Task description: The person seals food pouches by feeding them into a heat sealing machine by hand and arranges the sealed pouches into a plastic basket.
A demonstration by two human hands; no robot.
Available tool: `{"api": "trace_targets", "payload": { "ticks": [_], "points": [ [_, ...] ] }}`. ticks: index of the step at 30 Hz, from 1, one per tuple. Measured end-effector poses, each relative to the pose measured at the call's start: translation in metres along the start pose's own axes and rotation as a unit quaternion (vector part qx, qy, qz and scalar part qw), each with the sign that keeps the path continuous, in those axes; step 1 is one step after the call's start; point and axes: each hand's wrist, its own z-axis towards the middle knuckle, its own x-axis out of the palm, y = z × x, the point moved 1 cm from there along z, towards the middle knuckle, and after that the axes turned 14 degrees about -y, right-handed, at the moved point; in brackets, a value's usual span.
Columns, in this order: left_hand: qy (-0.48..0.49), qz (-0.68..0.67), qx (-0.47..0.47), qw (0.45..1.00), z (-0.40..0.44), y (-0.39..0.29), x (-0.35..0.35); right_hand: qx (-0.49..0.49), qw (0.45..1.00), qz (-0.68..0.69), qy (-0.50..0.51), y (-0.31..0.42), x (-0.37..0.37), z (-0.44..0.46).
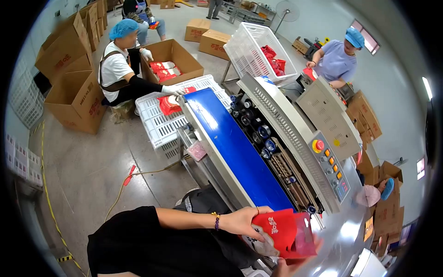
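Note:
A red and white printed pouch (281, 233) is held in front of me at the near end of the blue conveyor belt (240, 152). My left hand (242, 225), with a beaded bracelet at its wrist, is closed on the pouch's left edge, thumb across the front. My right hand (295, 267) is at the pouch's lower right, partly hidden and smeared by motion. The pouch's right end looks clear or pinkish. Beside the belt runs the band sealing machine (288, 134), its rollers exposed and its control panel (330, 164) lit.
Across the belt, a gloved co-worker (117, 69) reaches to red pouches on a white crate (157, 124), near an open carton (189, 69). Another co-worker (339, 60) stands at the back right by a tilted white crate (254, 51). A cable (115, 201) crosses the floor.

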Motion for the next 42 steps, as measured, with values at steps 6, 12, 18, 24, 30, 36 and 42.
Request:
{"api": "trace_targets", "payload": {
  "ticks": [6, 12, 18, 24, 30, 36, 42],
  "points": [
    [0.053, -0.038, 0.039, 0.997, -0.003, 0.016, -0.001, 0.318, 0.947, 0.01, 0.041, -0.101, -0.021, -0.043],
    [-0.012, -0.068, -0.16, 0.985, 0.009, 0.019, 0.004, 0.337, 0.891, 0.303, -0.009, -0.099, -0.044, -0.043],
    [0.091, -0.046, -0.124, 0.987, 0.025, 0.041, 0.081, 0.201, 0.97, -0.105, -0.084, -0.06, -0.104, -0.032],
    [0.031, 0.113, -0.053, 0.992, 0.085, 0.071, 0.1, 0.219, 0.956, -0.173, -0.095, -0.103, -0.11, 0.016],
    [-0.029, 0.102, -0.104, 0.989, 0.124, 0.11, 0.132, 0.332, 0.93, 0.008, -0.154, -0.164, -0.127, 0.037],
    [-0.098, 0.082, -0.19, 0.973, 0.155, 0.134, 0.149, 0.343, 0.919, 0.093, -0.171, -0.181, -0.114, 0.066],
    [-0.148, 0.098, -0.227, 0.958, 0.17, 0.135, 0.137, 0.363, 0.909, 0.053, -0.195, -0.211, -0.103, 0.079]
  ]
}}
